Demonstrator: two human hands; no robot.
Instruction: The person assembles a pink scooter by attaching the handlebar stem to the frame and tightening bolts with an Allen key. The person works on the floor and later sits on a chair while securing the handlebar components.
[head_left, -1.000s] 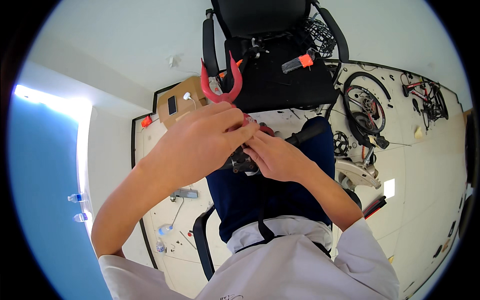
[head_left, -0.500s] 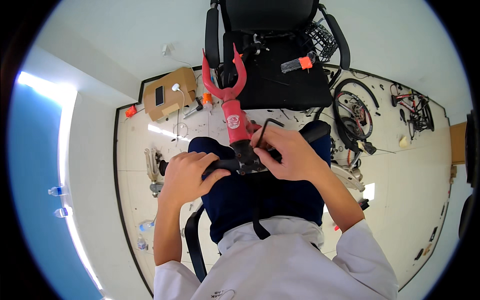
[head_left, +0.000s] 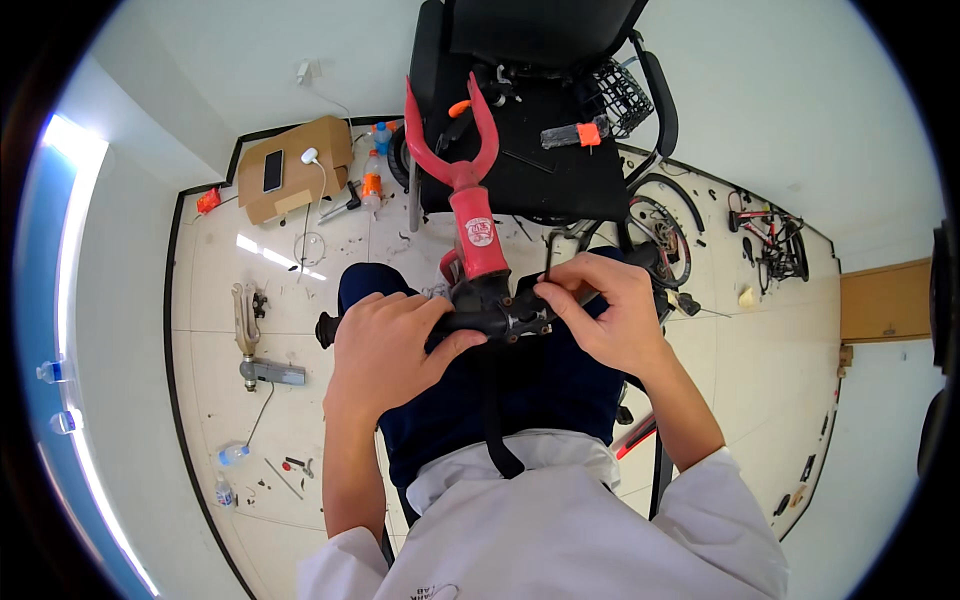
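A red bicycle fork (head_left: 462, 190) with a black stem and handlebar (head_left: 492, 312) rests across my lap, its two blades pointing away from me. My left hand (head_left: 385, 345) is wrapped around the black handlebar just left of the stem. My right hand (head_left: 607, 305) pinches a thin dark tool (head_left: 546, 262) against the bolts on the right side of the stem. My dark trousers lie under the part.
A black chair (head_left: 530, 150) with tools on its seat stands ahead. On the white floor lie a cardboard box (head_left: 292, 168) with a phone, bottles (head_left: 372, 180), a metal bike part (head_left: 245, 325) at left, and wheels (head_left: 660, 235) and a small bike (head_left: 765, 235) at right.
The view tilted down and the fork now lies lower on my lap. My left hand dropped from the fork's upper part to the handlebar; my right hand stayed at the stem.
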